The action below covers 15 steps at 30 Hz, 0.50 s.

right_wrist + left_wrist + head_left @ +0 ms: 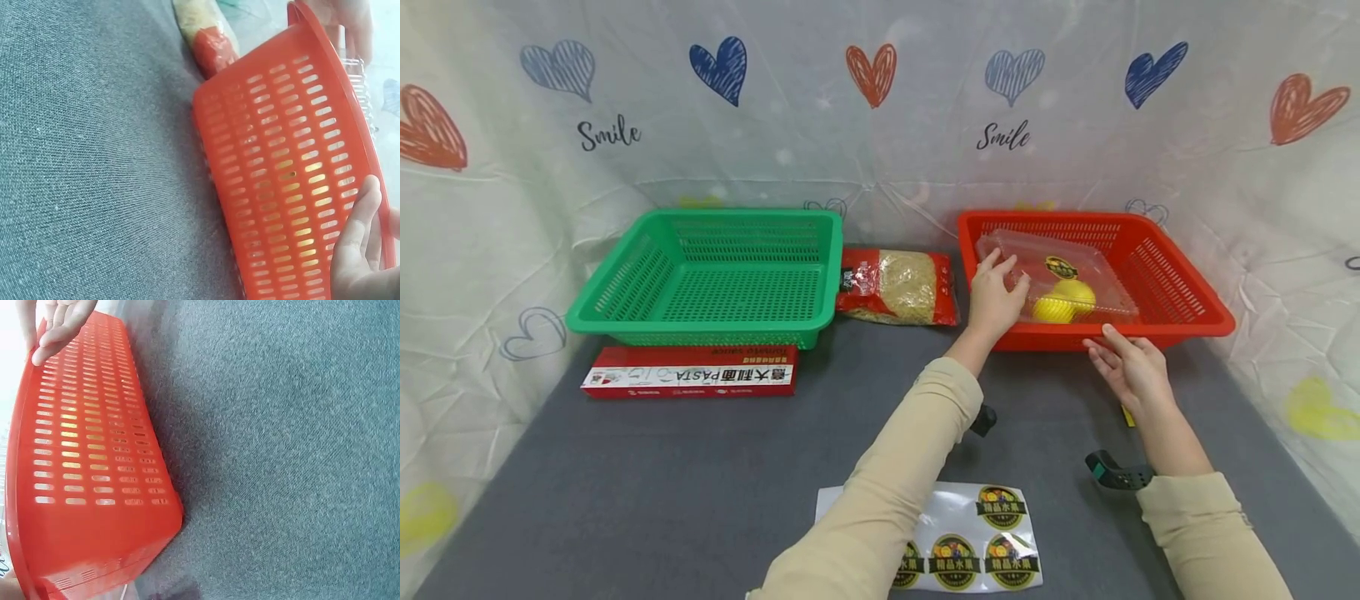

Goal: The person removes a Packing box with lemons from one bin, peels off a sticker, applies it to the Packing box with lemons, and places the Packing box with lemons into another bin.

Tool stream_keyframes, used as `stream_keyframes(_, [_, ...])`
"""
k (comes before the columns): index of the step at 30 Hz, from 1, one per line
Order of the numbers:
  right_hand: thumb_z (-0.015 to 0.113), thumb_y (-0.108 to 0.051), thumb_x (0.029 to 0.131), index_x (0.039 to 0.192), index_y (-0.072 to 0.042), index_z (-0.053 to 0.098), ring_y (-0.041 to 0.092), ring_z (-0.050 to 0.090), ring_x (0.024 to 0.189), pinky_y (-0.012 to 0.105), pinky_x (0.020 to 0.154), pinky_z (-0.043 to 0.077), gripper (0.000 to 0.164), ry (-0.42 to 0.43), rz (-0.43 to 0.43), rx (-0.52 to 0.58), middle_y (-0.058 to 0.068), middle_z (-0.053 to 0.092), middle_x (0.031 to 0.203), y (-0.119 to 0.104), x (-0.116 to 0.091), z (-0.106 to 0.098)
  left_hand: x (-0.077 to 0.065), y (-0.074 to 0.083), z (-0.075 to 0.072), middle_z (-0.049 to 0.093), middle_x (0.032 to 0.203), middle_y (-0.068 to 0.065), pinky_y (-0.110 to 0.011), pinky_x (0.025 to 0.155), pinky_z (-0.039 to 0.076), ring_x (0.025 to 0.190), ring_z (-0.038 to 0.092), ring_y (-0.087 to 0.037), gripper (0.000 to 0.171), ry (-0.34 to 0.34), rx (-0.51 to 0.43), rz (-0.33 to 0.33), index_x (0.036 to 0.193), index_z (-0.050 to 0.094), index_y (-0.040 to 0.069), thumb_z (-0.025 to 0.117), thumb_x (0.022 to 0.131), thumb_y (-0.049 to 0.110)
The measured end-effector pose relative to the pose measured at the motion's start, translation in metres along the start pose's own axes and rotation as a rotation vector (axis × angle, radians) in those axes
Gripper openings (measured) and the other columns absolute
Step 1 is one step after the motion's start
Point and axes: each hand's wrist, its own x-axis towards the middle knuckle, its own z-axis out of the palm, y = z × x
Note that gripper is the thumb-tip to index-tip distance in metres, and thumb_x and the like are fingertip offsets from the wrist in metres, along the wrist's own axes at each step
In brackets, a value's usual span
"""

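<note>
A clear plastic box (1105, 271) with a dark round fruit sticker (1062, 267) lies tilted in the red basket (1187, 312). Yellow fruits (1063, 302) show through it and through the basket's slots. My left hand (996, 296) reaches over the basket's front left corner, its spread fingers on the box's left end. At the front rim is my right hand (1135, 371), with thumb and fingers on either side of the edge, pinching it. In the right wrist view, a finger (362, 212) lies along the slotted outer wall.
A green basket (700, 329) stands on the left, with a red-and-white pasta box (688, 372) before it. Between the baskets lies a red bag of noodles (898, 287). A sheet of round fruit stickers (955, 560) lies near the front, partly under my left sleeve.
</note>
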Motion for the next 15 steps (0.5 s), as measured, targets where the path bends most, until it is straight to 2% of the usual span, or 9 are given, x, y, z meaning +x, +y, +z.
stream_keyframes(5, [0.068, -0.013, 0.081, 0.099, -0.013, 0.031, 0.02, 0.067, 0.072, 0.027, 0.069, 0.054, 0.041, 0.007, 0.004, 0.001, 0.002, 0.058, 0.095, -0.001, -0.001, 0.002, 0.002, 0.0, -0.003, 0.04, 0.141, -0.003, -0.028, 0.101, 0.034, 0.129, 0.035, -0.016, 0.043, -0.059, 0.034, -0.014, 0.128, 0.054, 0.01, 0.061, 0.088, 0.024])
stream_keyframes(9, [0.069, -0.015, 0.079, 0.102, -0.013, 0.032, 0.019, 0.067, 0.073, 0.026, 0.069, 0.054, 0.043, 0.017, 0.0, -0.012, 0.002, 0.06, 0.094, -0.001, -0.001, 0.002, 0.003, 0.0, -0.007, 0.035, 0.144, -0.003, -0.028, 0.101, 0.034, 0.131, 0.031, -0.015, 0.056, -0.133, 0.068, 0.001, 0.132, 0.049, 0.011, 0.066, 0.083, 0.033])
stream_keyframes(12, [0.07, -0.015, 0.079, 0.103, -0.013, 0.033, 0.019, 0.067, 0.073, 0.026, 0.068, 0.054, 0.045, 0.02, -0.003, -0.019, 0.002, 0.06, 0.093, -0.001, -0.001, 0.002, 0.002, 0.001, -0.01, 0.029, 0.146, -0.002, -0.028, 0.099, 0.036, 0.133, 0.028, -0.016, 0.07, -0.203, 0.138, 0.005, 0.137, 0.044, 0.013, 0.071, 0.077, 0.038])
stream_keyframes(15, [0.07, -0.015, 0.079, 0.103, -0.013, 0.033, 0.019, 0.067, 0.072, 0.026, 0.068, 0.054, 0.044, 0.022, -0.002, -0.021, 0.001, 0.061, 0.092, 0.0, 0.0, 0.002, 0.003, 0.004, -0.012, 0.026, 0.148, -0.002, -0.029, 0.102, 0.033, 0.134, 0.025, -0.019, 0.075, -0.272, 0.255, 0.02, 0.139, 0.04, 0.015, 0.072, 0.076, 0.039])
